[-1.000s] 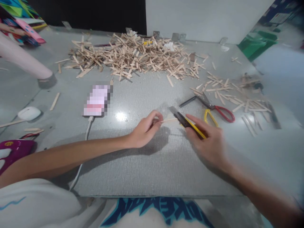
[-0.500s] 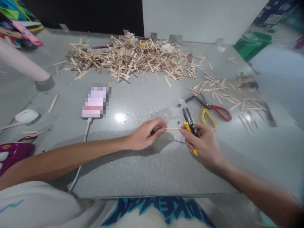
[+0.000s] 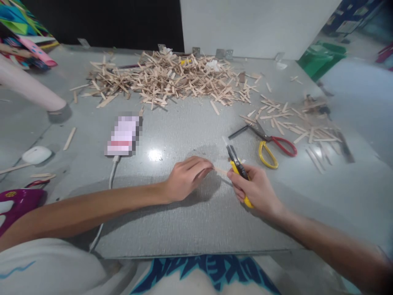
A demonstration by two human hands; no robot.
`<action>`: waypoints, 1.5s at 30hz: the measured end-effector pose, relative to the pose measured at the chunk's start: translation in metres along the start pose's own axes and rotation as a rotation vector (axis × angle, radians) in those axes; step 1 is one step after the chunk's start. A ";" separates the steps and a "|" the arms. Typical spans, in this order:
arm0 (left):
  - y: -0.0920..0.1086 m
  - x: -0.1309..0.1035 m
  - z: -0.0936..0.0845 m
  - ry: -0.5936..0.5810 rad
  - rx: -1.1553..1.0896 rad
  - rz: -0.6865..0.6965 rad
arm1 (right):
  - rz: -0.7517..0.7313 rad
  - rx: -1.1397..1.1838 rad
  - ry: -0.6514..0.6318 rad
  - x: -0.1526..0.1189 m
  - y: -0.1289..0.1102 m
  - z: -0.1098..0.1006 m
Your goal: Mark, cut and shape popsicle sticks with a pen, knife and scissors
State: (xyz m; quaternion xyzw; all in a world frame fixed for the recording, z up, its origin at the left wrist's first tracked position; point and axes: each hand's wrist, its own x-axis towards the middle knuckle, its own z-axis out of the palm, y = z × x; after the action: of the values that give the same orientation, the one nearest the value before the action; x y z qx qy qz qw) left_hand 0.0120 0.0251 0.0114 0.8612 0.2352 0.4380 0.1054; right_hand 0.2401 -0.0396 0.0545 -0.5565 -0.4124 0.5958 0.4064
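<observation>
a grey bench (image 3: 162,229) with a faintly textured, glossy top fills most of the view, its straight front edge running across the bottom. a round white glare (image 3: 155,155) shines on it left of centre. along the back stand two upright panels, a black panel (image 3: 104,24) on the left meeting a white panel (image 3: 245,28) on the right, with small metal brackets (image 3: 196,51) at their foot. beyond the right end are a green bin (image 3: 321,61) and a blurred dark-blue surface (image 3: 353,14) bearing pale sheets.
</observation>
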 end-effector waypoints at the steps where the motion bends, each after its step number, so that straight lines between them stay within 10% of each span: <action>1: 0.000 0.000 0.000 0.000 0.002 -0.004 | 0.014 0.013 -0.005 0.000 0.001 0.001; 16: -0.003 -0.006 0.002 -0.049 0.092 0.122 | 0.024 0.021 0.002 0.005 0.006 -0.001; 22: -0.003 -0.002 0.002 -0.008 0.029 -0.026 | -0.089 -0.075 0.076 0.003 0.000 -0.004; 28: 0.006 0.003 -0.008 -0.026 -0.288 -0.450 | -0.657 -0.610 0.442 0.004 0.008 -0.014; 34: 0.017 0.017 -0.014 -0.298 -1.092 -0.880 | -1.189 -1.029 -0.034 0.003 0.018 -0.021; 38: 0.012 0.018 -0.012 -0.317 -1.182 -0.922 | -1.204 -1.092 -0.154 0.004 0.017 -0.018; 45: -0.004 0.018 -0.011 -0.228 -0.981 -0.836 | -0.924 -1.043 0.114 0.005 0.013 -0.022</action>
State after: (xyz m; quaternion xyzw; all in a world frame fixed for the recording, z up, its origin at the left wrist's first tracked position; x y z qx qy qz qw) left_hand 0.0113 0.0372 0.0291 0.5903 0.3103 0.3224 0.6718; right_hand 0.2612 -0.0380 0.0394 -0.4769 -0.8171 0.0560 0.3190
